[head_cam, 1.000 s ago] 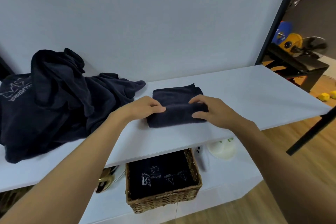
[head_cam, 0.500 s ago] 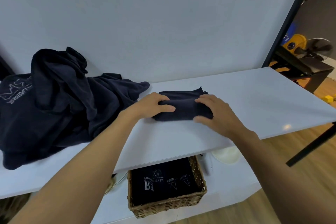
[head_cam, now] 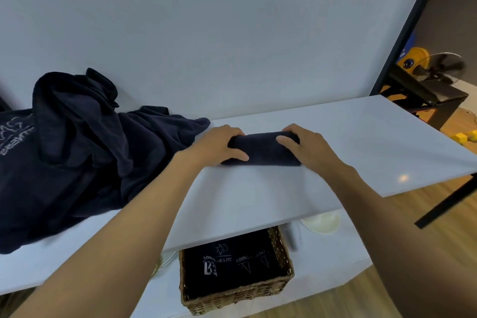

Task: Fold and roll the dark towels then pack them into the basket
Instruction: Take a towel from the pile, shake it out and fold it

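Bare left hand (head_cam: 215,146), bare right hand (head_cam: 308,148)

A smooth white rectangular tabletop (head_cam: 361,142) stands against a pale wall, bearing a heap of crumpled dark navy towels (head_cam: 77,162) on its left part and a rolled dark navy towel (head_cam: 263,148) near its middle. Beneath its front edge, a lower white shelf (head_cam: 322,266) carries a brown woven wicker basket (head_cam: 232,299) and, just to its right, a pale round dish (head_cam: 322,223), partly hidden.
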